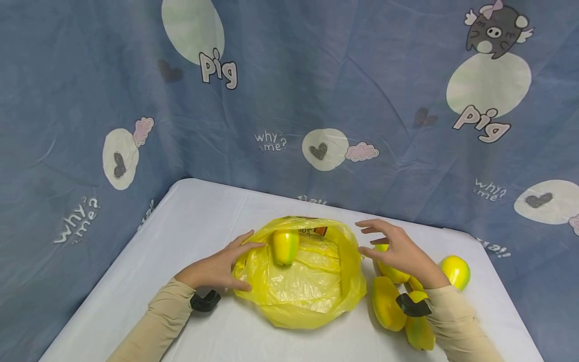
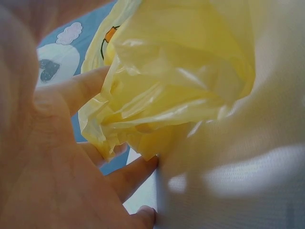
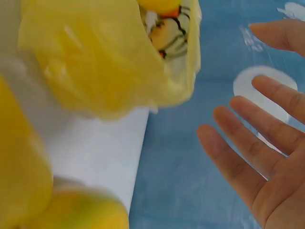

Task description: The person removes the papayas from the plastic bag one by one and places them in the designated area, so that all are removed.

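A yellow plastic bag (image 1: 307, 311) lies on the table with its mouth spread wide. Inside it, near the back left, is one yellow papaya-like fruit (image 1: 286, 247) with a green streak. My left hand (image 1: 221, 266) rests against the bag's left side; in the left wrist view its fingers (image 2: 88, 86) are extended and touch the plastic. To the right of the bag, my right hand (image 1: 398, 251) hovers with spread fingers and holds nothing. Below and beside it lie several similar fruits (image 1: 388, 304), partly hidden by the hand and wrist.
A white-covered table (image 1: 212, 211) carries everything. One more yellow fruit (image 1: 455, 273) lies farther right, past the right wrist. Behind the table hangs a blue curtain (image 1: 280, 90) with pig prints. Each wrist wears a black device (image 1: 205, 300).
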A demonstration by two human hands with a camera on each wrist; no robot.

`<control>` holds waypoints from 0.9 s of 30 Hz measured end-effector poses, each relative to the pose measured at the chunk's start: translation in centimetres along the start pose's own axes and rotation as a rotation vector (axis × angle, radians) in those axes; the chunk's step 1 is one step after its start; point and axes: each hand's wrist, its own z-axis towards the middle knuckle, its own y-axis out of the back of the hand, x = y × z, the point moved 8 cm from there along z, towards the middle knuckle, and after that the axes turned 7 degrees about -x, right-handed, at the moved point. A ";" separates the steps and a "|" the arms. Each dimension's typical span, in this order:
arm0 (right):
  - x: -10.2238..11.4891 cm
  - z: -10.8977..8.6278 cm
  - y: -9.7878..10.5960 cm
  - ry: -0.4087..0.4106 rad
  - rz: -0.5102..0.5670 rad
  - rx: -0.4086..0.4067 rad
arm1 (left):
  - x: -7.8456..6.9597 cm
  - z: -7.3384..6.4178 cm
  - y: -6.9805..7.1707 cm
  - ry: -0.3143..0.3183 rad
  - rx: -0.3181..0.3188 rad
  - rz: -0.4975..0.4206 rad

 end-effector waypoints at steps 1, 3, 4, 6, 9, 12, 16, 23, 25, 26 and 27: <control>0.2 0.2 -0.4 -0.003 0.006 0.010 | 0.0 0.0 0.0 0.003 0.002 0.000; 0.7 0.5 -1.1 0.006 0.020 0.033 | 0.0 0.1 -0.1 0.012 0.008 0.000; 1.0 0.7 -1.5 0.014 0.026 0.042 | 0.0 0.1 -0.1 0.018 0.010 0.001; 1.5 1.1 -2.2 0.027 0.037 0.054 | 0.1 0.1 -0.1 0.030 0.015 0.003; 2.3 1.6 -3.2 0.030 0.057 0.074 | 0.1 0.1 -0.1 0.043 0.023 0.004; 2.9 2.2 -4.4 0.014 0.082 0.102 | 0.0 0.1 -0.1 0.038 0.024 0.011; 3.8 3.3 -6.1 0.017 0.100 0.137 | 0.1 0.2 -0.1 0.042 0.018 0.019; 4.9 4.7 -9.1 0.100 0.011 0.165 | 0.2 0.2 -0.2 0.040 0.014 0.021; 5.0 5.0 -10.0 0.108 -0.008 0.171 | 0.1 0.2 -0.2 0.034 0.014 0.022; 5.0 5.1 -10.3 0.099 -0.010 0.173 | 0.0 0.2 -0.2 0.033 0.015 0.021; 5.0 5.2 -10.7 0.093 -0.020 0.175 | 0.0 0.2 -0.2 0.028 0.016 0.020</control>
